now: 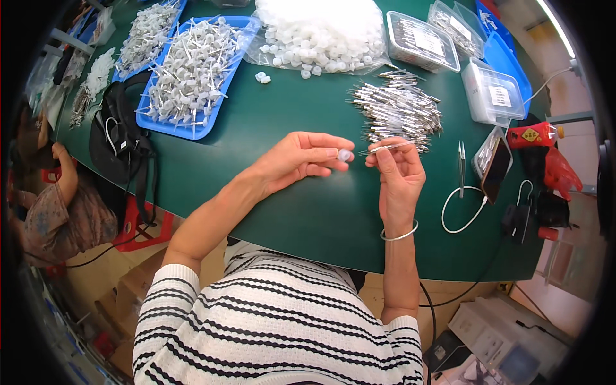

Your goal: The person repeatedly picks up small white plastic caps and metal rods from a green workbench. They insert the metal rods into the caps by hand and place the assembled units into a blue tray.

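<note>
Over the green table (282, 237), my left hand (298, 160) pinches a small whitish plastic cap (344, 155) between thumb and fingertips. Facing it, my right hand (398, 176) grips a thin metal rod (394, 147) that lies roughly level, its fine tip pointing left at the cap. A narrow gap seems to separate tip and cap. Just beyond my right hand is a heap of similar metal rods (398, 109). Farther back, a large pile of white plastic caps (321, 38) rests on a clear bag, with a few loose caps (262, 77) to its left.
Blue trays (204, 133) of white-headed pins stand back left, beside a black bag (119, 128). Clear plastic boxes (493, 96) sit back right. Tweezers (461, 168), a phone (496, 168) with a white cable and a red bottle (532, 135) are at right. Another person (70, 212) sits far left.
</note>
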{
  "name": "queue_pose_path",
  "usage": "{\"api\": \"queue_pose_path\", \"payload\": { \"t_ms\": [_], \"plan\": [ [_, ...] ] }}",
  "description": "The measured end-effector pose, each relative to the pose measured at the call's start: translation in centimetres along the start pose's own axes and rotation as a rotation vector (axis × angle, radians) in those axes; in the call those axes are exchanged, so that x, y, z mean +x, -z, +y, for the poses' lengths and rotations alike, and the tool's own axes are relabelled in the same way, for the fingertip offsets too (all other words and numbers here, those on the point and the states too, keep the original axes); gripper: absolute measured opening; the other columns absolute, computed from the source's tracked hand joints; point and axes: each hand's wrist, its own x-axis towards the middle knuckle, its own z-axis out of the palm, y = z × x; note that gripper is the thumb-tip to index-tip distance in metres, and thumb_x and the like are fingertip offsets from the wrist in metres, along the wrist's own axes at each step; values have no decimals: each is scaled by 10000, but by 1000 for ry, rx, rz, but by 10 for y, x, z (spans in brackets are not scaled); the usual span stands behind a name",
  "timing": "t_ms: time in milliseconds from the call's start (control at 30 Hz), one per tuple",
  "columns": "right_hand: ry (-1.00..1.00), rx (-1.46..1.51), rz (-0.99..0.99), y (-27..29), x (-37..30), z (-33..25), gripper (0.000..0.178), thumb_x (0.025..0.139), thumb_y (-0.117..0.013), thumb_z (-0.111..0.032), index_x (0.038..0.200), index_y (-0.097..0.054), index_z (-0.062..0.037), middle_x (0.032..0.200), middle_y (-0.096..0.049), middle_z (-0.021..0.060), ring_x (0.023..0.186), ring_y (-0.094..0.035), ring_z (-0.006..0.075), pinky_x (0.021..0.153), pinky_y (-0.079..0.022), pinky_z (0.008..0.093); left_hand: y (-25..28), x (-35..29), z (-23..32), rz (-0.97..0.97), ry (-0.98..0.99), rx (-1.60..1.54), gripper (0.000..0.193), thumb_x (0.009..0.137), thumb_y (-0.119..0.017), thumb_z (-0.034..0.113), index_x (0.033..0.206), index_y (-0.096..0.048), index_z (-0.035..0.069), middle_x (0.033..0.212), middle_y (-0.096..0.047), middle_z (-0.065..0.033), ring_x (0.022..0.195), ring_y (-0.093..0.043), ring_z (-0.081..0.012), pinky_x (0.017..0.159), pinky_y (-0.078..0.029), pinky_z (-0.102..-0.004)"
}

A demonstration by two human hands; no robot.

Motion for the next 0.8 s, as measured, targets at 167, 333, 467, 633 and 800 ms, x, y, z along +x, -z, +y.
{"api": "queue_pose_path", "payload": {
  "t_ms": [167, 333, 467, 633, 800],
  "plan": [
    [98, -49, -38, -13, 5, -3, 121, 894, -639, -31, 982, -567, 10, 924, -645, 95, 786, -632, 129, 734, -526, 250, 12, 5, -5, -29, -32, -105, 313, 914, -620, 128, 1210, -599, 26, 1068, -678, -80, 921, -668, -134, 746, -538, -211],
    [94, -80, -41, -14, 0, 8, 119, 908, -624, -45, 985, -555, 13, 927, -644, 99, 812, -641, 136, 764, -530, 256, 13, 6, -8, -5, -68, -87, 322, 916, -620, 126, 1219, -589, 21, 1072, -675, -96, 939, -667, -144, 755, -542, -216],
    [95, -98, -49, -15, -3, 15, 121, 929, -598, -62, 1006, -556, 20, 931, -643, 95, 829, -644, 134, 782, -528, 256, 10, 5, -6, 17, -56, -88, 320, 907, -629, 114, 1204, -593, 0, 1067, -675, -100, 941, -667, -149, 769, -544, -221],
    [91, -102, -27, -20, -5, 21, 121, 945, -575, -76, 1008, -562, 26, 925, -644, 89, 842, -646, 133, 787, -526, 253, 8, 6, -9, -1, -80, -54, 322, 902, -638, 120, 1192, -597, -14, 1055, -678, -100, 936, -666, -146, 775, -543, -221],
    [88, -98, -15, -20, -6, 18, 118, 944, -581, -86, 986, -569, 24, 902, -643, 82, 822, -643, 131, 774, -525, 249, 11, 7, -10, 7, -68, -60, 287, 915, -630, 151, 1167, -609, 15, 1019, -678, -81, 910, -666, -134, 743, -542, -213]
  ]
}}
